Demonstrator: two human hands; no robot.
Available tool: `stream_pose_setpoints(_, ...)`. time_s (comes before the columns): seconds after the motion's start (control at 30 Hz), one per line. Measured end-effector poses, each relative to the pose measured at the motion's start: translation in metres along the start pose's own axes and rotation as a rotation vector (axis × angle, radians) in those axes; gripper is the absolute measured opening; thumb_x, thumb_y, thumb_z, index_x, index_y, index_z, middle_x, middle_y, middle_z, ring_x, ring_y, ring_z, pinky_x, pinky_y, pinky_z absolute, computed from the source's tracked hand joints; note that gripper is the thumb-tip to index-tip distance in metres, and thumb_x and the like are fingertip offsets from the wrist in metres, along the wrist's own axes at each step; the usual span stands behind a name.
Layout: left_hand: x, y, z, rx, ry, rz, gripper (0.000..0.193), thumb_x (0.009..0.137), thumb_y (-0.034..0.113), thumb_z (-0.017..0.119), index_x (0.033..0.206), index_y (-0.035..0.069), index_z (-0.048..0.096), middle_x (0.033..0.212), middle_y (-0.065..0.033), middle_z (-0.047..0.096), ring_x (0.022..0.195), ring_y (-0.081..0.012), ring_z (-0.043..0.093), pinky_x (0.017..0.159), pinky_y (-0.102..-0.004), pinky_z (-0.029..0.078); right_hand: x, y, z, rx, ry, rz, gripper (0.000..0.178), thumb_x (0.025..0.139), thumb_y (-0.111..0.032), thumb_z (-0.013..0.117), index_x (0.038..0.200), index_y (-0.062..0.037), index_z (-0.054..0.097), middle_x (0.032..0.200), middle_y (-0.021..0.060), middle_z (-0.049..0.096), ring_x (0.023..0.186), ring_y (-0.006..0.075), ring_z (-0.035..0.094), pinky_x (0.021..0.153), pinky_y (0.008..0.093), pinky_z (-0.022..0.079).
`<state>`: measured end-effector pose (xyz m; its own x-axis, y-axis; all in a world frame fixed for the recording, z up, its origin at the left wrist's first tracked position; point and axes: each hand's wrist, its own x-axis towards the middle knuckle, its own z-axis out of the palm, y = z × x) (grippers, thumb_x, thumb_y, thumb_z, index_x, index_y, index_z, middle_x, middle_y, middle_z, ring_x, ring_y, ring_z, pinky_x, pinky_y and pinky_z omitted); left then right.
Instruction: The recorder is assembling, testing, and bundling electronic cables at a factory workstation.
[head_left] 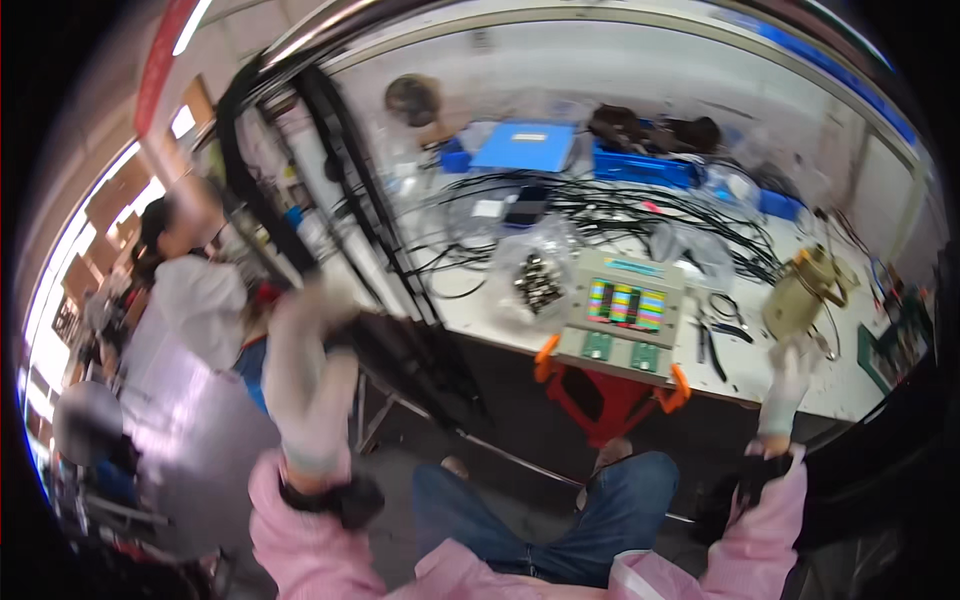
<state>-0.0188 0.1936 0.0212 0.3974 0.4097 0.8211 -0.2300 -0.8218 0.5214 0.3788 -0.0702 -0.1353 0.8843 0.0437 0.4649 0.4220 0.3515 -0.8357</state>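
My left hand (312, 385), in a white glove, is raised at the left beside a long bundle of black cables (375, 215) hanging from a frame. Motion smears its fingers, so whether it grips the cables cannot be told. My right hand (790, 378), also gloved in white, is over the right front part of the white table (475, 312), near a beige jug (800, 295). Its fingers stretch forward, with nothing visible in them. Between my hands a grey tester (625, 300) with a colourful display and two green circuit boards (645, 356) stands at the table's front edge.
A clear bag of metal connectors (538, 285) lies left of the tester. Pliers (712, 350) lie to its right. Black cables (600, 205) spread behind, before a blue folder (525, 146) and a blue bin (645, 168). Another person (200, 300) is at the left. A red stool (600, 405) stands below.
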Motion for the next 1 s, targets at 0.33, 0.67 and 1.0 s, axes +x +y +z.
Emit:
stream_pose_setpoints(0.33, 0.185, -0.015, -0.055, 1.306, 0.223, 0.561, 0.039, 0.081, 0.019, 0.052, 0.118, 0.006, 0.046, 0.104, -0.0124, 0.056, 0.091, -0.0267, 0.056, 0.081, -0.0291, 0.042, -0.133, -0.08, 0.022, -0.17, -0.598, 0.365, 0.018, 0.085, -0.002, 0.043, 0.095, 0.0045, 0.056, 0.08, 0.0077, 0.06, 0.072, 0.0135, 0.057, 0.068, 0.0248, 0.045)
stream_pose_setpoints(0.67, 0.17, -0.004, -0.009, 0.944, 0.076, 0.715, 0.038, 0.082, 0.012, 0.05, 0.119, 0.003, 0.046, 0.109, -0.0126, 0.054, 0.099, -0.0204, 0.054, 0.083, -0.0269, 0.041, -0.171, -0.075, 0.028, -0.113, -0.598, 0.53, 0.02, 0.084, -0.003, 0.045, 0.097, 0.0061, 0.056, 0.083, 0.0089, 0.061, 0.076, 0.0137, 0.057, 0.071, 0.0249, 0.046)
stream_pose_setpoints(1.0, -0.097, -0.112, 0.144, -0.313, -0.521, -0.682, 0.027, 0.089, 0.025, 0.047, 0.099, 0.002, 0.059, 0.075, -0.0034, 0.064, 0.071, -0.0129, 0.06, 0.067, -0.0241, 0.047, -0.263, -0.016, 0.046, 0.287, -0.737, 1.139, 0.028, 0.088, -0.017, 0.046, 0.106, 0.0037, 0.053, 0.088, 0.0117, 0.061, 0.078, 0.0167, 0.059, 0.073, 0.0283, 0.047)
